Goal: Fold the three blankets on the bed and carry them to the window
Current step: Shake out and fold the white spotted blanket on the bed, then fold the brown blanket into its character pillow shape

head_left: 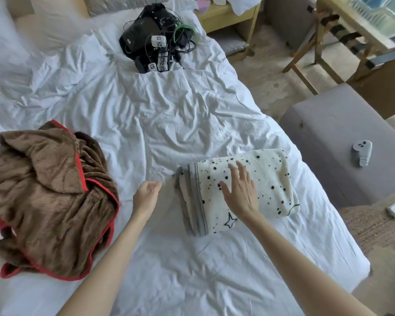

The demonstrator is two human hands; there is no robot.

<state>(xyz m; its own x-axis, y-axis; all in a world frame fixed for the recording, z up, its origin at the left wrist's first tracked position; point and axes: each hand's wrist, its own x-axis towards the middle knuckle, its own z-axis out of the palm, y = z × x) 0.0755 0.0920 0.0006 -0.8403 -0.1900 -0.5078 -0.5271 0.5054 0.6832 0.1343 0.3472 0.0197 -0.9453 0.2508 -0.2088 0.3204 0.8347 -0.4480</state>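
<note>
A folded white blanket (267, 179) with black dots, a star and a grey trim lies on the bed's right side. My right hand (238, 190) rests flat on top of it, fingers spread. Just left of that blanket hovers my left hand (146, 195), loosely curled and holding nothing. A brown fleece blanket (48, 197) with red edging sits crumpled in a heap at the left edge of the bed. Something red, white and yellow peeks out under its left side; I cannot tell what it is.
White rumpled bed sheet (160, 115) covers the bed. A black pile of devices and cables (155, 39) lies near the pillows. A grey bench (342, 137) stands right of the bed, with a wooden folding rack (333, 42) and table beyond it.
</note>
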